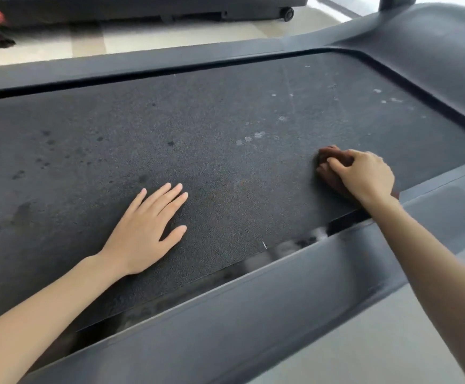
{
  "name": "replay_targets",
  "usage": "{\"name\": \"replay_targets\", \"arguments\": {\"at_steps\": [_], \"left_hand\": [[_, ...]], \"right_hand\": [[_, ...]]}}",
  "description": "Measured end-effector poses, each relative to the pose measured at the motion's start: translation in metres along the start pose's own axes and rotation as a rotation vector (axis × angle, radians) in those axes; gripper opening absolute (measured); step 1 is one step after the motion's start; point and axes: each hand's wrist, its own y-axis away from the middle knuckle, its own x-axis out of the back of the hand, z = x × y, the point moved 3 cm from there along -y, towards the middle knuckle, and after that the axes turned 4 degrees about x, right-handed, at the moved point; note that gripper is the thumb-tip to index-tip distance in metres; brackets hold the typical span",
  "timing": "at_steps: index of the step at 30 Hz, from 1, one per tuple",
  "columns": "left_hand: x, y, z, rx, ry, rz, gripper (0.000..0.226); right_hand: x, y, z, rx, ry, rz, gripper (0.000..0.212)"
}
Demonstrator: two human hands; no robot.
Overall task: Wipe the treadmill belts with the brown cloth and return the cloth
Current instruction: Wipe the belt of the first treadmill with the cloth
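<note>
A dark textured treadmill belt (pixel 225 120) fills the middle of the view, with pale spots toward its right end and dark spots at the left. My right hand (pixel 364 173) presses a bunched brown cloth (pixel 329 177) onto the belt near its right end; most of the cloth is hidden under my fingers and palm. My left hand (pixel 148 228) lies flat on the belt with fingers spread, holding nothing, about a hand's length left of the cloth.
Grey side rails run along the near edge (pixel 253 314) and far edge (pixel 142 62) of the belt, and the grey motor cover (pixel 433 42) curves around its right end. Another treadmill base (pixel 142 9) with a wheel stands on the light floor beyond.
</note>
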Motion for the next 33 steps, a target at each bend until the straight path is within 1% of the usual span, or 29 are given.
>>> {"name": "replay_targets", "arguments": {"at_steps": [1,3,5,8,10,11,13,16,18,20,21,22,23,25,28,30,31,33], "left_hand": [[0.0,0.0,0.0,-0.003,-0.01,-0.004,0.068],[0.0,0.0,0.001,0.005,-0.007,-0.003,0.068],[0.002,0.0,0.003,0.018,0.002,-0.002,0.069],[0.002,0.0,0.005,0.021,-0.004,0.005,0.071],[0.003,-0.001,0.004,0.008,0.012,0.006,0.073],[0.003,-0.002,0.004,0.007,0.022,0.007,0.073],[0.002,-0.003,0.004,0.022,0.037,0.002,0.073],[0.0,-0.006,0.007,0.029,0.034,0.003,0.072],[0.001,-0.013,0.009,-0.018,0.057,0.009,0.073],[0.003,-0.021,0.009,-0.05,0.088,0.017,0.072],[0.003,-0.024,0.011,-0.062,0.102,0.018,0.071],[0.001,-0.026,0.013,-0.072,0.112,0.016,0.071],[-0.001,-0.028,0.014,-0.078,0.113,0.013,0.071],[-0.005,-0.029,0.015,-0.081,0.105,0.019,0.071],[-0.007,-0.029,0.012,-0.086,0.109,0.026,0.069],[-0.007,-0.029,0.011,-0.093,0.103,0.018,0.068],[-0.007,-0.029,0.011,-0.094,0.098,0.014,0.068],[-0.006,-0.028,0.011,-0.089,0.097,0.013,0.068]], "right_hand": [[-0.001,0.005,-0.009,-0.011,0.006,-0.012,0.041],[-0.003,0.032,-0.043,0.086,0.032,-0.009,0.042],[-0.005,0.076,-0.087,0.263,0.037,-0.001,0.039],[-0.004,0.137,-0.139,0.582,-0.007,0.018,0.03],[-0.005,0.141,-0.144,0.711,-0.062,-0.063,0.028],[-0.006,0.134,-0.138,0.719,-0.085,-0.097,0.029],[-0.005,0.111,-0.113,0.624,-0.084,-0.114,0.032],[-0.003,0.056,-0.055,0.304,0.033,-0.061,0.038],[0.004,0.028,-0.021,0.083,0.065,-0.065,0.04],[0.003,0.014,-0.009,-0.058,0.012,-0.055,0.038],[0.002,0.016,-0.015,-0.096,0.015,-0.04,0.038],[0.0,0.023,-0.029,-0.096,0.055,-0.024,0.038],[-0.002,0.034,-0.046,-0.052,0.112,-0.01,0.039],[-0.008,0.068,-0.088,0.099,0.177,0.005,0.039],[-0.01,0.123,-0.145,0.404,0.072,0.018,0.037],[-0.011,0.138,-0.158,0.544,0.001,-0.017,0.036],[-0.011,0.133,-0.156,0.552,-0.009,-0.048,0.036],[-0.011,0.104,-0.14,0.428,0.025,-0.058,0.035]]}}
